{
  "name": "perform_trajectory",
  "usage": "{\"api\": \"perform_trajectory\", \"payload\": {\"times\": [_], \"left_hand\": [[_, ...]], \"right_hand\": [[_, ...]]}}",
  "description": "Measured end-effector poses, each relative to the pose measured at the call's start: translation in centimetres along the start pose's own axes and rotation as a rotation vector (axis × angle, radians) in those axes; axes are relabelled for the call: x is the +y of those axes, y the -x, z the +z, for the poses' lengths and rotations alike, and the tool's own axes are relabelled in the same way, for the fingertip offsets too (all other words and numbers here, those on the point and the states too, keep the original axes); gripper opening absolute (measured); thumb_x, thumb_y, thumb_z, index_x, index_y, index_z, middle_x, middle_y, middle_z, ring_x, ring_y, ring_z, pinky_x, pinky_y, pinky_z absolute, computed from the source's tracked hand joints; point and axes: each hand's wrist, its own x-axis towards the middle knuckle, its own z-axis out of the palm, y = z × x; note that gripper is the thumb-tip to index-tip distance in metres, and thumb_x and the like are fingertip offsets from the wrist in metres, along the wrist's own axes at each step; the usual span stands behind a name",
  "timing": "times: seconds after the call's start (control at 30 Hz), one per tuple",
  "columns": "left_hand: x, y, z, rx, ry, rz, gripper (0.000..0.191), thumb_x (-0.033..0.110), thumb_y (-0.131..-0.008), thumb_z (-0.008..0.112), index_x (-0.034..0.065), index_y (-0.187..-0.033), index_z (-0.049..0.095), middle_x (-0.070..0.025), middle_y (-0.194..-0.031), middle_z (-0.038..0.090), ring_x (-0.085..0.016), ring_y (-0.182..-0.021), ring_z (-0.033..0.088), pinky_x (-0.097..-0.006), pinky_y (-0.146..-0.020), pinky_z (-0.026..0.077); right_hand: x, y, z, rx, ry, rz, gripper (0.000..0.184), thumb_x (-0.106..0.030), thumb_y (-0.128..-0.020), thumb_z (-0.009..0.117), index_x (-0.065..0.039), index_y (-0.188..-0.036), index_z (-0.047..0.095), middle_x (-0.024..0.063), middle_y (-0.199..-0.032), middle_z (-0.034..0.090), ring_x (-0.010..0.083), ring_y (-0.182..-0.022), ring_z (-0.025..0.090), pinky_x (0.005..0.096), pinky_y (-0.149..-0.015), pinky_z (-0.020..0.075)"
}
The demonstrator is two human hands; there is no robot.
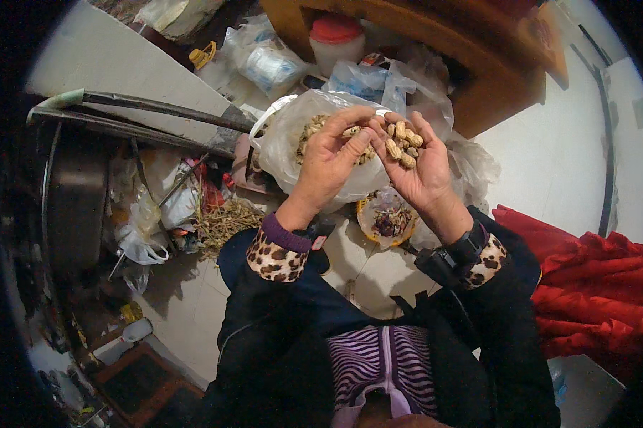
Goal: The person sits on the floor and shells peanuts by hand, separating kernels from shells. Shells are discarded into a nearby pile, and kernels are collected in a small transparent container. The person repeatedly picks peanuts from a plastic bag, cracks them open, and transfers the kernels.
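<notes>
In the cupped palm of my right hand lie several unshelled peanuts. My left hand is beside it, its thumb and fingertips meeting the right hand's fingertips. A pale peanut shows in the gap between the left thumb and forefinger; whether it is gripped or lies behind, I cannot tell. Both hands are above a translucent plastic bag that holds more peanuts, partly hidden by the left hand. Below the right hand, a plastic-lined yellow container holds dark, mixed scraps.
Left stands a metal-framed rack, with plastic bags and dry stalks near it. Ahead are a red-lidded tub, more bags and wooden furniture. Red cloth hangs at right.
</notes>
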Motion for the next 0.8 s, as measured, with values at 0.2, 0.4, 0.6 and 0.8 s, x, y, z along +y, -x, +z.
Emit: {"api": "perform_trajectory", "payload": {"times": [0.2,0.4,0.6,0.8], "left_hand": [[0.1,0.0,0.0,-0.035,-0.404,0.176,0.024,0.006,-0.083,0.067,0.0058,-0.107,0.064,-0.011,-0.12,0.056,-0.021,-0.11,0.055,-0.0323,-0.093,0.044],[0.2,-0.2,-0.2,-0.031,-0.65,0.287,0.016,0.004,-0.079,0.069,0.0051,-0.095,0.066,-0.0139,-0.12,0.056,-0.026,-0.111,0.055,-0.0356,-0.093,0.044],[-0.1,-0.2,-0.1,0.02,-0.608,0.254,0.009,0.003,-0.08,0.064,0.0015,-0.089,0.062,-0.0146,-0.115,0.058,-0.028,-0.105,0.056,-0.0358,-0.089,0.044],[-0.1,-0.3,-0.4,0.189,-0.507,0.181,0.007,0.003,-0.082,0.061,0.0009,-0.089,0.06,-0.0127,-0.109,0.06,-0.025,-0.096,0.059,-0.0329,-0.085,0.046]], "right_hand": [[0.3,0.1,0.4,-0.017,0.026,-0.005,0.04,-0.031,-0.099,0.04,0.006,-0.105,0.056,0.0191,-0.107,0.061,0.0284,-0.102,0.06,0.0364,-0.088,0.0521],[0.5,-0.1,0.4,0.053,0.125,-0.039,0.042,-0.033,-0.099,0.039,0.005,-0.105,0.056,0.0162,-0.105,0.062,0.0254,-0.098,0.061,0.0354,-0.086,0.0511],[0.8,0.2,0.4,0.046,0.14,-0.018,0.041,-0.034,-0.099,0.04,0.004,-0.107,0.056,0.0168,-0.107,0.061,0.0265,-0.1,0.06,0.0385,-0.089,0.0511],[1.2,0.4,0.8,0.076,0.11,0.008,0.045,-0.034,-0.099,0.04,0.007,-0.113,0.051,0.0237,-0.114,0.057,0.0331,-0.112,0.055,0.0448,-0.102,0.0439]]}}
